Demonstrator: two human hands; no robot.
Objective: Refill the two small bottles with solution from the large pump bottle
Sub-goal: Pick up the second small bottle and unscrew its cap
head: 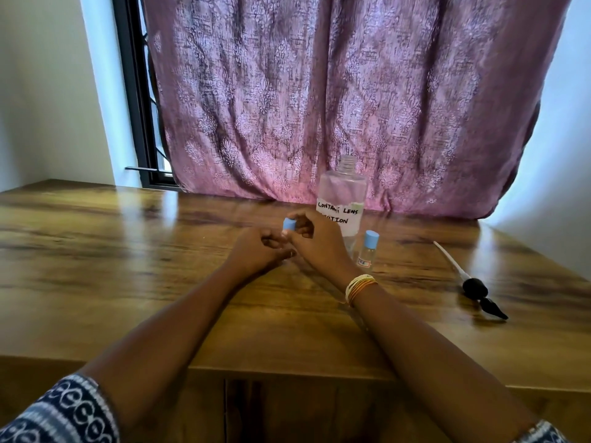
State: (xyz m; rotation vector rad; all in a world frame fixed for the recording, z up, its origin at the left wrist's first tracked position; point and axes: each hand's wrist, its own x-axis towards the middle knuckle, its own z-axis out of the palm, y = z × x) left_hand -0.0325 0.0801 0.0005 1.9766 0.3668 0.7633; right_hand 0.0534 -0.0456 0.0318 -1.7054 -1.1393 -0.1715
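Head view: wood bench (128, 251) runs wall to wall; front edge is near the body, back edge is against the curtain (319, 91). Wide bare surface on the left, less room on the right, where the pump (473, 286) lies flat with its tube pointing back-left, well apart from the bottles.

Big bottle (343, 199) stands upright at the back centre, neck open, clear, with a hand-lettered white label; liquid level hard to read. Capped bottle (367, 251) stands just beside it, front-right, with a blue cap and clear body.

Both hands meet at mid-bench in front of the big bottle. Right hand (316, 244) pinches a blue cap (289, 224) at the fingertips; bangles (359, 286) on that wrist. Left hand (256, 251) is curled just under it, touching the right; the other small bottle is presumably inside, but it is hidden, so its grip cannot be told.
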